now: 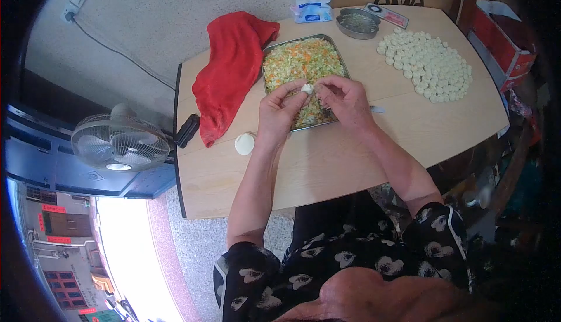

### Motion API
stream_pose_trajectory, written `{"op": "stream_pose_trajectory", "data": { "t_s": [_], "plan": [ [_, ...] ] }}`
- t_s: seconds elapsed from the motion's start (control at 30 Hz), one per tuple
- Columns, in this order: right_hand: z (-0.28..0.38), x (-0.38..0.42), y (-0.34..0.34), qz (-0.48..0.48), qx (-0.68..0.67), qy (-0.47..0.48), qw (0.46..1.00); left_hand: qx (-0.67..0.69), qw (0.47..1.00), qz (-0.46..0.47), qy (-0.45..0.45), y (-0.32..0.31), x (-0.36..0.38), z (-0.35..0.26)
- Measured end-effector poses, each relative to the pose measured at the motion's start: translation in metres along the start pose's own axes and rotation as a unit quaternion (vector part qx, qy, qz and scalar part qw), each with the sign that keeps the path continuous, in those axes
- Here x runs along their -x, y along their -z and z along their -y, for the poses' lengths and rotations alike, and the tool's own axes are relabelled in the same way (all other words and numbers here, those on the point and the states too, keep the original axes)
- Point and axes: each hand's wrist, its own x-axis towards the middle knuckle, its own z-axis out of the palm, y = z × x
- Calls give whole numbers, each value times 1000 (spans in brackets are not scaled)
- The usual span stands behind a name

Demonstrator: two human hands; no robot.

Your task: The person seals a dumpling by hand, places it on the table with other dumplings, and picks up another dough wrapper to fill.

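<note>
A small white dumpling is pinched between my two hands, above a metal tray heaped with chopped vegetable filling in pale green, white and orange. My left hand is closed, thumb and fingertips on the dumpling's left side. My right hand is also closed, its fingertips at the dumpling's right side. Past the right hand's outer edge pokes a pale utensil end; the rest is hidden. A stack of round white dumpling wrappers lies beside my left forearm.
Many finished dumplings cover the table's right part. A round metal pan, a tissue pack and a flat box stand at the back. Left are a red cloth, a black object and a fan.
</note>
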Motion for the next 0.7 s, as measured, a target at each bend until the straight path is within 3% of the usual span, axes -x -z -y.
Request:
{"op": "stream_pose_trajectory", "data": {
  "t_s": [0.27, 0.37, 0.7],
  "plan": [
    [0, 1, -4, -12, 39, 42, 998, -11, 1000, -12, -11, -5, 2, 0],
    [0, 1, -5, -26, 113, 97, 988, -54, 998, -4, 14, -1, 1, 1],
    [9, 1, -7, -5, 193, 186, 963, -20, 1000, -1, 1, 3, -1, 6]
  ]
}}
